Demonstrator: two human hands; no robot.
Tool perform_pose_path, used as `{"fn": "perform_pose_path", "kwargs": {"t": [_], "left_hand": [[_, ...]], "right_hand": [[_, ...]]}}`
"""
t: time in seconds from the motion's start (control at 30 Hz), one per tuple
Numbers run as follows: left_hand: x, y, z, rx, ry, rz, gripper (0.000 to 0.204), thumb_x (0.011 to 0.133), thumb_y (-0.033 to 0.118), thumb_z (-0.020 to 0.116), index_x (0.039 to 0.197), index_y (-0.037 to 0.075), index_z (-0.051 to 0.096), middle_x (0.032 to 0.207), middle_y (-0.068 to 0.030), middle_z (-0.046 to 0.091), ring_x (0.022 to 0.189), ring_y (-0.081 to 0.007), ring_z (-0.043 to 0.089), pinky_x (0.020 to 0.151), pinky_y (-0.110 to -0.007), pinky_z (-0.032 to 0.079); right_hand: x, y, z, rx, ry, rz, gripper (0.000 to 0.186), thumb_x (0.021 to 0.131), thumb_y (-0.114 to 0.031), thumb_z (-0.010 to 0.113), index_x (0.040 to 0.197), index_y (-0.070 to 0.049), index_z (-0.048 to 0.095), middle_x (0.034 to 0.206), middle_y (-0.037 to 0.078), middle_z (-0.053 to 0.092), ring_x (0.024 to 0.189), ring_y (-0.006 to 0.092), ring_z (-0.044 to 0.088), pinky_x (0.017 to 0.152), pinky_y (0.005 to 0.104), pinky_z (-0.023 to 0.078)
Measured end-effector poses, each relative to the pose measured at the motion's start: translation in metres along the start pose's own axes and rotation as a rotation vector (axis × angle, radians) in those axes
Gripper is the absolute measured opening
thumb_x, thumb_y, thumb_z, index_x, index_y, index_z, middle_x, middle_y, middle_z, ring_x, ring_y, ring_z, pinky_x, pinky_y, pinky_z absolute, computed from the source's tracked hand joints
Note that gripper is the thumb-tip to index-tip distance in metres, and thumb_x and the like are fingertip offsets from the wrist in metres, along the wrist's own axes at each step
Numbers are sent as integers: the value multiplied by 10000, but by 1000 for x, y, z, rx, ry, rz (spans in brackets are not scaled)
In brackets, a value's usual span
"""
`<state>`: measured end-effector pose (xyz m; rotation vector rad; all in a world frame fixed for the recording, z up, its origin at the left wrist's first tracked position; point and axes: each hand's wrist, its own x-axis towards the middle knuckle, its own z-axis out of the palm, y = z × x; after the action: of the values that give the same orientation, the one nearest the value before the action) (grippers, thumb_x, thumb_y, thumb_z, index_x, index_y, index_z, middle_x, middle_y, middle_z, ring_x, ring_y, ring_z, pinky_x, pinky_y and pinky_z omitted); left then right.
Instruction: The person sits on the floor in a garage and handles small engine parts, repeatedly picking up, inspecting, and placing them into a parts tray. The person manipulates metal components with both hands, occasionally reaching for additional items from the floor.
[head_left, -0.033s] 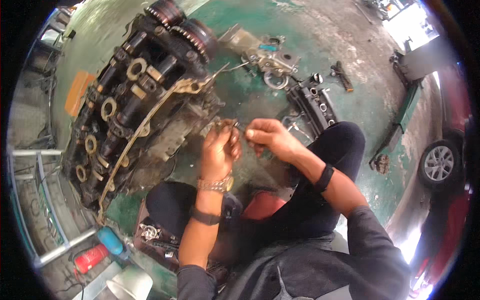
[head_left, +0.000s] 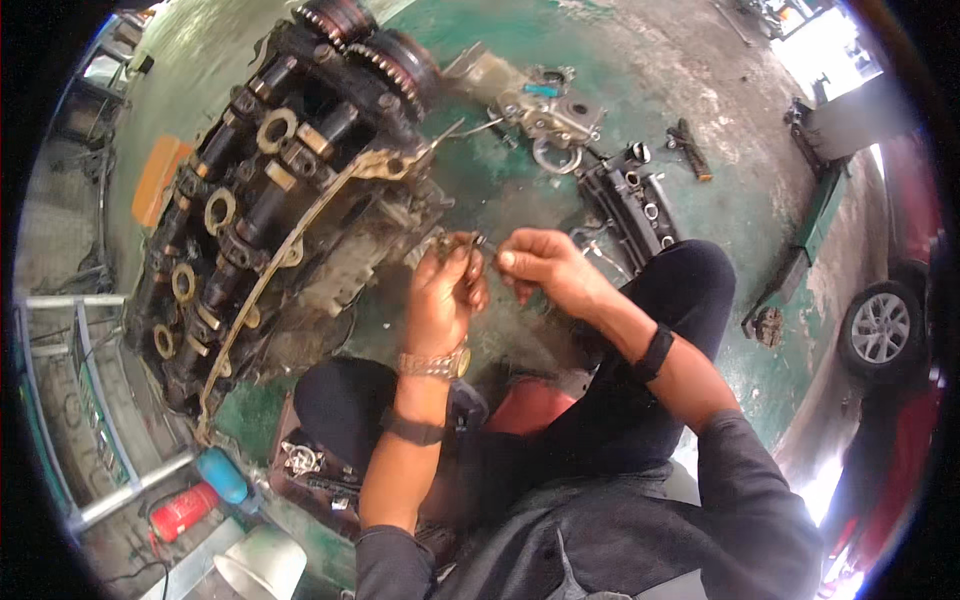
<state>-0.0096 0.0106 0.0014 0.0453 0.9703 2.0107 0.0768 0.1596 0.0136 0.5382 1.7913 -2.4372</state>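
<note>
No words or numbers are showing readably. Lower down and well left of the left hand [head_left: 447, 285], the red extinguisher [head_left: 183, 512] is bearing faint marks, too blurred to read. Well right of the right hand [head_left: 545, 265], the wheel's [head_left: 880, 328] hub is appearing too small to make out.

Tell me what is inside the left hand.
A small dark piece shows at the fingertips of the left hand, close to the right hand. Anything deeper in the palm is covered by curled fingers.

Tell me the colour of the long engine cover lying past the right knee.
The long engine cover is black, seen best in the head view.
</note>
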Motion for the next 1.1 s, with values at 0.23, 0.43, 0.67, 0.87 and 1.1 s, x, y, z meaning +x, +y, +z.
{"fn": "perform_pose_path", "kwargs": {"t": [0.23, 0.43, 0.67, 0.87, 1.1], "left_hand": [[6, -10, -2, 91, -54, -74, 433, 969, 398, 388, 1110, 20, 546, 752, -31, 571, 543, -129, 494, 476, -266, 401], [5, -10, -2, 387, -18, -63, 458, 980, 427, 351, 1117, 45, 563, 756, -17, 590, 539, -104, 498, 456, -241, 380], [5, -20, 9, 624, -21, 130, 263, 968, 336, 469, 993, 85, 545, 619, 58, 457, 457, -22, 381, 394, -186, 312], [4, -15, 3, 621, -23, -11, 213, 954, 260, 510, 874, 68, 555, 571, 45, 467, 410, -35, 380, 359, -202, 299], [3, -13, 8, 716, 129, 81, 280, 935, 224, 539, 714, 52, 561, 553, 15, 510, 428, -53, 440, 373, -221, 328]], "right_hand": [[0, 4, -2, -379, 68, -164, 180, 815, -154, 684, 789, -6, 584, 694, 45, 588, 625, 98, 528, 565, 270, 444], [-2, 3, 3, -572, 120, -222, 213, 735, -123, 734, 790, 27, 593, 682, 127, 617, 615, 143, 564, 589, 323, 471], [-5, -4, -1, -641, 109, -194, 212, 781, -169, 679, 783, 29, 602, 682, 165, 613, 599, 203, 584, 586, 348, 468], [-3, -3, 1, -631, 56, -215, 216, 797, -190, 653, 808, 23, 620, 701, 199, 608, 597, 263, 600, 594, 367, 471], [-6, -13, -7, -685, 126, -259, 220, 804, -181, 688, 829, 26, 620, 688, 83, 611, 639, 115, 544, 588, 295, 460]]}}
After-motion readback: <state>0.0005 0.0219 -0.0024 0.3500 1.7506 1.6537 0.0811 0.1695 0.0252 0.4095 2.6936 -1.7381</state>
